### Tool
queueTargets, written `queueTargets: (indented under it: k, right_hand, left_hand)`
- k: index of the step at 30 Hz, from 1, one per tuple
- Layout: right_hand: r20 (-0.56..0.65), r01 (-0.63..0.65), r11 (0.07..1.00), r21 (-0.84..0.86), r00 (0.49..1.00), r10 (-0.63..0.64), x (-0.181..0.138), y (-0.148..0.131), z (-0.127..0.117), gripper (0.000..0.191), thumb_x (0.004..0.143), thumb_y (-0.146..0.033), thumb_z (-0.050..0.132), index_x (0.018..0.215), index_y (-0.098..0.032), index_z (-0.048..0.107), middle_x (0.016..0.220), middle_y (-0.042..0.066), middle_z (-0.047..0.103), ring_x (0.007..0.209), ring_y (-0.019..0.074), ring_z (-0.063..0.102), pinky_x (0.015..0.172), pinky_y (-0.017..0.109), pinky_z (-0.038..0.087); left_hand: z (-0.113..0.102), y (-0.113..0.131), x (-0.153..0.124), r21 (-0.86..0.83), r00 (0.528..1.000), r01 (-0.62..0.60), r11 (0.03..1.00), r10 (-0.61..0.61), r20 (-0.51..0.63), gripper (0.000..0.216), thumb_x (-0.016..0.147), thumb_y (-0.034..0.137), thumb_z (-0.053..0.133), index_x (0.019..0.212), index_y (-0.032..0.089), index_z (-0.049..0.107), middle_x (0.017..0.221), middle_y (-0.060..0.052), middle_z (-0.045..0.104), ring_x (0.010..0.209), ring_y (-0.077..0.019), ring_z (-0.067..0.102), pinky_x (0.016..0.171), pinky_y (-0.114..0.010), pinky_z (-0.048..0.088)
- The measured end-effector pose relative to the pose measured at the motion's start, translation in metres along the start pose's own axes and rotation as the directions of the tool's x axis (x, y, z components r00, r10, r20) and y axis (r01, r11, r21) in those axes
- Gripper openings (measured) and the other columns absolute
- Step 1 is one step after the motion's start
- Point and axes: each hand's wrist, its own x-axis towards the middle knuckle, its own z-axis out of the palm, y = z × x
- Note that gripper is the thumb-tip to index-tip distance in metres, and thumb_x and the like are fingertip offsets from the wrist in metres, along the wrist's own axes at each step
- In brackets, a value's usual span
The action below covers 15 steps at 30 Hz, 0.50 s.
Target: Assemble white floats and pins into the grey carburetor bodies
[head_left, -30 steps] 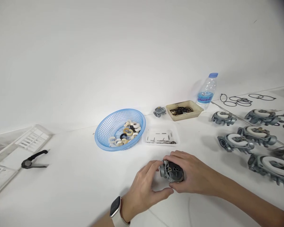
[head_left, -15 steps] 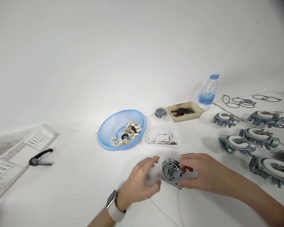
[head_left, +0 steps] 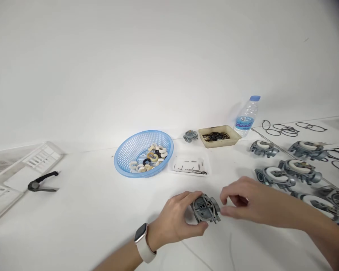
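A grey metal carburetor body (head_left: 205, 209) sits in front of me, its open bowl side facing up. My left hand (head_left: 183, 215), with a watch on the wrist, grips it from the left, fingers on the far rim and thumb on the near edge. Just to the right of the carburetor is my right hand (head_left: 238, 199), holding nothing, its thumb and curled fingers apart. Beyond the two hands lies a white tray (head_left: 175, 168) of small pins and a black ring.
A blue basket (head_left: 121, 175) holds white, yellow and black floats. Behind are a small carburetor (head_left: 190, 136), a tan tray (head_left: 219, 143) of black rings and a water bottle (head_left: 245, 122). Several carburetors (head_left: 275, 177) stand at right. Black-handled pliers (head_left: 42, 182) lie at left.
My left hand has closed on the carburetor, which has turned. My right hand has let go and moved off to the right. The view has shifted slightly.
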Motion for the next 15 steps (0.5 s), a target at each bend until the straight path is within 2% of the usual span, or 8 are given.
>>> queueTargets:
  k: [3,7,11,13,15]
  right_hand:
    - [-0.08,0.057,0.998,-0.035,0.995,-0.06,0.021,-0.017,-0.025,0.037,0.096,-0.052,0.057,0.077,-0.023,0.069,0.06,-0.001,0.056,0.057,0.0151,0.049,0.053,0.028,0.031]
    - [-0.168,0.2,0.967,-0.157,0.96,-0.225,0.085,-0.052,-0.043,0.032,0.097,-0.045,0.055,0.085,-0.021,0.072,0.071,0.0,0.065,0.064,0.0158,0.054,0.06,0.029,0.035]
    - [-0.063,0.276,0.923,-0.269,0.951,-0.303,0.172,-0.087,-0.036,0.018,0.093,-0.033,0.059,0.095,-0.021,0.072,0.093,0.004,0.071,0.082,0.0203,0.061,0.07,0.029,0.039]
    - [0.027,0.313,0.903,-0.293,0.947,-0.32,0.215,-0.103,-0.022,0.014,0.091,-0.028,0.063,0.096,-0.019,0.073,0.093,0.004,0.071,0.085,0.0218,0.063,0.071,0.03,0.043]
    - [0.111,0.354,0.885,-0.304,0.935,-0.336,0.253,-0.119,-0.004,0.019,0.093,-0.031,0.067,0.105,-0.016,0.071,0.099,0.005,0.07,0.088,0.0222,0.065,0.077,0.033,0.05]
  left_hand:
    - [0.002,-0.004,-0.005,-0.054,1.0,-0.001,0.999,0.003,0.026,0.074,0.079,0.023,0.08,0.145,0.033,0.049,0.125,-0.001,0.069,0.106,-0.0236,0.068,0.098,-0.037,0.053]
    - [0.008,-0.007,-0.01,-0.015,0.999,0.042,0.999,-0.042,0.005,0.079,0.077,0.028,0.082,0.147,0.032,0.045,0.129,-0.004,0.067,0.109,-0.0273,0.067,0.099,-0.041,0.053]
    - [0.012,-0.013,-0.011,0.101,1.0,-0.017,0.995,0.017,-0.003,0.079,0.077,0.036,0.083,0.147,0.031,0.046,0.129,-0.006,0.068,0.112,-0.0317,0.067,0.102,-0.046,0.051]
    - [0.011,-0.018,-0.01,0.145,0.998,-0.069,0.987,0.069,0.004,0.081,0.075,0.04,0.084,0.146,0.029,0.046,0.127,-0.007,0.069,0.109,-0.0321,0.069,0.1,-0.045,0.053]
    - [0.01,-0.022,-0.009,0.183,0.994,-0.108,0.977,0.109,0.002,0.08,0.074,0.044,0.084,0.144,0.026,0.049,0.121,-0.008,0.071,0.103,-0.0318,0.071,0.094,-0.043,0.055]
